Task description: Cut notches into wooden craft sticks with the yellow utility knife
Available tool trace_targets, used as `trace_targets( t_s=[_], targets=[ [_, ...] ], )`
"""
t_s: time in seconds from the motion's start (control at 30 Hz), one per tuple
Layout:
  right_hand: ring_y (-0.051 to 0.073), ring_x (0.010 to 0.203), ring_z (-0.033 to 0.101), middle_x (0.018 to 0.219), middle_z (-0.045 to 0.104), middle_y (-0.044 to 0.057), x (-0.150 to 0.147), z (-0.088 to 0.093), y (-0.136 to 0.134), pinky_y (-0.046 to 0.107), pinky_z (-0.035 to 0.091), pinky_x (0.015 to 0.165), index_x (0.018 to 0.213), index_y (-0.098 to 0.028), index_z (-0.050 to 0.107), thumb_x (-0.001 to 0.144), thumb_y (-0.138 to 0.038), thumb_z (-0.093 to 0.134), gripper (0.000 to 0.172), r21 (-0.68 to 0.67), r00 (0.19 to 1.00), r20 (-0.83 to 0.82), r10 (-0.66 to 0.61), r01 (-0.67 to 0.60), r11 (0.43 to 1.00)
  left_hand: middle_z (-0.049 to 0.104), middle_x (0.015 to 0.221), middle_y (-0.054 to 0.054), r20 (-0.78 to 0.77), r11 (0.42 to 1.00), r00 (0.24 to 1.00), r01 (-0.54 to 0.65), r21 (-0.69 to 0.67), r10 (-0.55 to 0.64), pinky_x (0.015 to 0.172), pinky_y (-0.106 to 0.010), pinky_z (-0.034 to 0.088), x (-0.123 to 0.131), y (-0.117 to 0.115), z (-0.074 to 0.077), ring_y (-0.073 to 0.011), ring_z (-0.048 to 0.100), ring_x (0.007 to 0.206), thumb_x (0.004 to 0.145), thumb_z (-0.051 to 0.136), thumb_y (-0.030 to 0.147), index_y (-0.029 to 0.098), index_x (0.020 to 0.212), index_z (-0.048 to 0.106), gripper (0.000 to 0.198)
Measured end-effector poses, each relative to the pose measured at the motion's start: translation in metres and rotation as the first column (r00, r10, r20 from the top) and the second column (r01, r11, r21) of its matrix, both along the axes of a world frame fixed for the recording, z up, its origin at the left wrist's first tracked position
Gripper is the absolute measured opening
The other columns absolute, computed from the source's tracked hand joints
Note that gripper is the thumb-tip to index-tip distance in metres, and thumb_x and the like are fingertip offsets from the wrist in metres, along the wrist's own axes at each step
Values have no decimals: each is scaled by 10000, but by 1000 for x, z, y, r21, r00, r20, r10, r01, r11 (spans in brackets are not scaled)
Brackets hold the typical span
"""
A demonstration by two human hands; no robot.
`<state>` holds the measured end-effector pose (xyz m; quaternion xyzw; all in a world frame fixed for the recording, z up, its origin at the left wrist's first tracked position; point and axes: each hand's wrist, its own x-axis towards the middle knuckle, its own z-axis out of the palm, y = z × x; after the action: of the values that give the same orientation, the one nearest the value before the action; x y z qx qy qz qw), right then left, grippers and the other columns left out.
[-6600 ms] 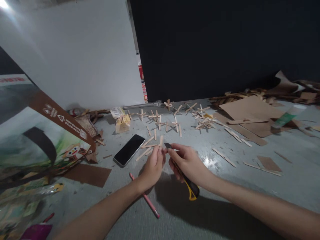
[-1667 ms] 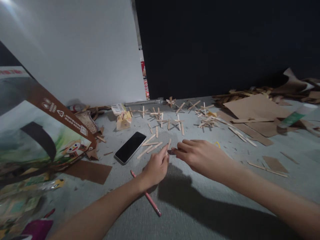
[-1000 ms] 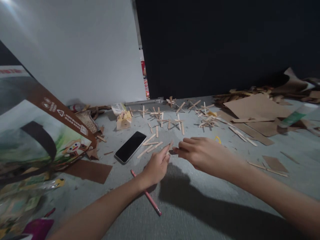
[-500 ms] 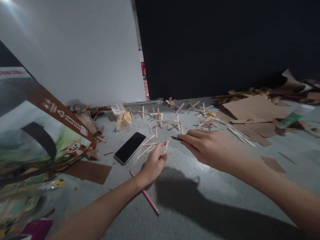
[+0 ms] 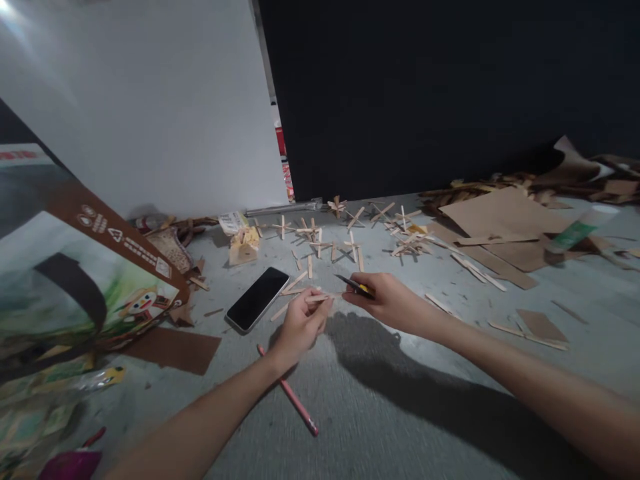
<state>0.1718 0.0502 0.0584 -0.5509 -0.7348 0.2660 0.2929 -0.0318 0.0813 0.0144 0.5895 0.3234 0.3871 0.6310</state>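
Note:
My left hand (image 5: 303, 325) is closed on a short wooden stick (image 5: 316, 299), pinched between thumb and fingers near the middle of the table. Just to its right, my right hand (image 5: 383, 295) grips a craft knife (image 5: 358, 287) with a dark blade and some yellow on its body. The blade points up and to the left, above the stick. Something thin and pale spans the gap between the fingertips of both hands; what it is cannot be made out. Beyond the hands, several small crossed-stick pieces (image 5: 355, 218) and loose sticks lie on the grey table (image 5: 370, 427).
A black phone (image 5: 257, 299) lies left of my left hand, and a pink pencil (image 5: 295, 399) lies beside the left forearm. At the left stands a printed bag (image 5: 100, 267). Cardboard sheets (image 5: 505, 213) and a green-white glue stick (image 5: 580, 229) are at the right.
The stick in my left hand has tipped from upright to nearly level. My right hand has turned and moved down and closer, showing more of the knife. The view has shifted slightly.

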Motion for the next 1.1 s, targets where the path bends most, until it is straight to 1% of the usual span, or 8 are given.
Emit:
trace_targets(
  t_s=[0.1,0.2,0.37,0.5,0.67,0.8,0.93,1.1],
  targets=[
    [116,538,390,594,441,-49,-9,-6,-2,258,280,520,766,-206,539,921,-490,595,329,-125,972,-228,-47,19,992,418,537,113,53,995,993,-102,17,101,392,-177,256,4,0,3,-45,320,398,787,786,582,188,891,560,466],
    [95,475,330,543,371,-84,-22,-15,-6,247,255,476,765,-220,506,868,-589,656,412,-265,891,-430,-148,32,964,527,589,68,35,984,986,-163,69,161,404,-178,320,5,-1,6,-63,434,438,795,788,561,182,870,587,436],
    [81,432,264,515,340,-103,-37,-26,-13,239,220,431,831,-213,568,863,-658,653,454,-339,808,-571,-146,-70,938,631,709,13,25,978,985,-174,116,173,465,-200,420,4,0,4,-83,513,519,770,808,553,165,890,666,430],
    [99,458,332,551,377,-85,-36,-22,-15,241,273,448,868,-211,569,951,-588,568,386,-261,880,-463,-103,-25,965,714,819,-44,0,964,978,-207,166,210,639,-257,546,4,1,2,-137,635,661,788,796,541,161,870,705,400],
    [140,509,468,631,515,-58,-28,-10,-21,246,336,502,1113,-221,453,1057,-462,376,259,-34,969,-229,-90,85,996,756,839,-76,28,942,966,-256,215,256,814,-335,606,5,-1,1,-193,736,786,865,732,514,175,846,659,347],
    [135,496,547,732,647,4,-28,-3,-29,246,364,525,1165,-204,514,1067,-379,364,251,63,1000,-3,-21,21,998,774,823,-74,-31,945,966,-245,216,257,725,-307,607,3,-2,-2,-195,752,736,861,732,480,182,911,632,318],
    [159,559,639,805,727,62,-28,-5,-31,250,407,556,1247,-182,590,1069,-332,381,313,132,995,98,-25,12,991,770,758,-50,-83,946,960,-246,211,267,674,-284,588,1,-5,-2,-199,758,714,855,728,414,186,980,601,289],
    [190,679,706,871,766,108,-26,-11,-28,259,437,598,1288,-180,650,1049,-241,407,346,200,985,166,-40,6,980,769,768,-65,-116,946,958,-230,229,261,643,-282,578,2,-8,0,-202,753,700,852,714,397,177,928,604,258]
  ],
)
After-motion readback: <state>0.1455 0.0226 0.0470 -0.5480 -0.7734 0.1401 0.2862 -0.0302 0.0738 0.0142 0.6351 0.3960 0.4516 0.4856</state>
